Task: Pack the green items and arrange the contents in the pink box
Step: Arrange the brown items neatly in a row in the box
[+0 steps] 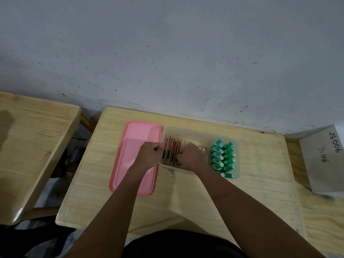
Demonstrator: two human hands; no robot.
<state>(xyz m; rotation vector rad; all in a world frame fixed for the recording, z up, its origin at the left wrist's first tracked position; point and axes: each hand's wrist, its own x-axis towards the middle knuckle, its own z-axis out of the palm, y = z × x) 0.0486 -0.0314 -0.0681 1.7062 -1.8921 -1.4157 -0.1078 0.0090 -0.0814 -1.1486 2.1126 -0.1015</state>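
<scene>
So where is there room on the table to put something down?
The table is bare right of the green items, out to the white box, and along the near edge by the arms. A strip left of the pink lid is free too. The clear box is crowded: both hands, left and right, are on the cartons.
</scene>
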